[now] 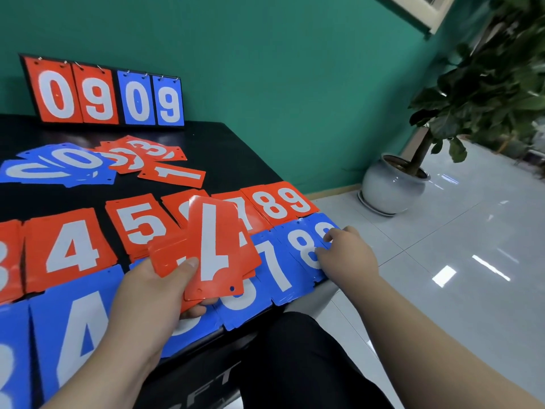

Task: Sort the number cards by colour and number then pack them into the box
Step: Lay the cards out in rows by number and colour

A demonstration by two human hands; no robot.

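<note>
My left hand grips a fanned stack of red cards, the top one an upside-down 4, held above the table's front. My right hand rests on the blue 8 and 9 piles at the table's right edge, its fingers curled at the cards' edge. Red piles 4, 5, 8 and 9 form a row. In front of them lies a blue row with 4 and 7. Loose blue cards and red cards lie farther back.
A flip scoreboard reading 09 09 stands at the back of the black table against the green wall. A potted plant stands on the tiled floor to the right. My dark-trousered leg is below the table edge.
</note>
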